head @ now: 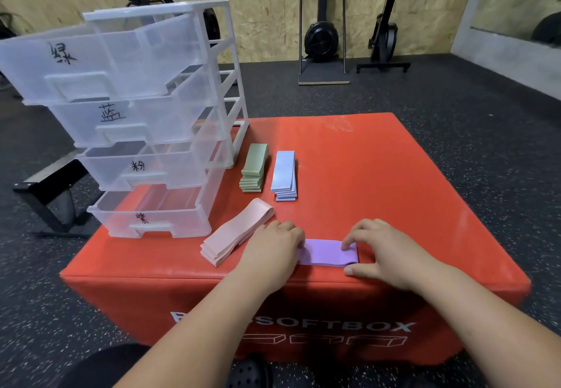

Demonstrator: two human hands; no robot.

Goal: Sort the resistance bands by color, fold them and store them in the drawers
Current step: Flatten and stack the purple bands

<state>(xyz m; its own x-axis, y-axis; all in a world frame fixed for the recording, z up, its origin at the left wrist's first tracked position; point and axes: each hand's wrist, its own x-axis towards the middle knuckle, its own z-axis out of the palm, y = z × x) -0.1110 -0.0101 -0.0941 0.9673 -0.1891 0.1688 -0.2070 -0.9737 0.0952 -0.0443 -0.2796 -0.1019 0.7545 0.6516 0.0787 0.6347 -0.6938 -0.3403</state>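
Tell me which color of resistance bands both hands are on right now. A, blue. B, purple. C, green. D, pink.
B: the left hand and the right hand are both on the purple bands, one at each end.

Bare forearms run back from the left hand [273,245] and the right hand [385,254]. Black trousers [106,366] cover a leg, beside a black perforated rubber clog [252,372].
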